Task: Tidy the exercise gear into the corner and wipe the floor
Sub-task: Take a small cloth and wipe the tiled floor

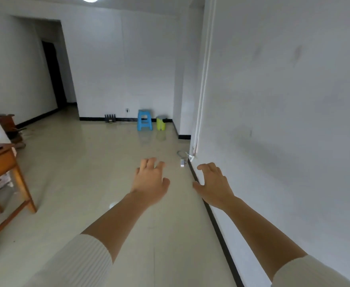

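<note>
Floor [99, 183] wide, glossy, bare in middle; no cloth or mop visible, wiping judged not begun. Exercise gear: none clearly identifiable; small dark rack [110, 118] by far wall, too small to tell. Blue stool [144, 119], green bin [161, 123] in far corner. Left hand [151, 180], right hand [213, 181] spread, empty, reaching forward.

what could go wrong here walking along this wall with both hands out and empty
The white cable and plug lie loose on the floor by the baseboard just ahead of the right hand; a foot could catch them. The glossy floor may be slippery. The wooden table juts in beside the left hand, narrowing the path.
</note>
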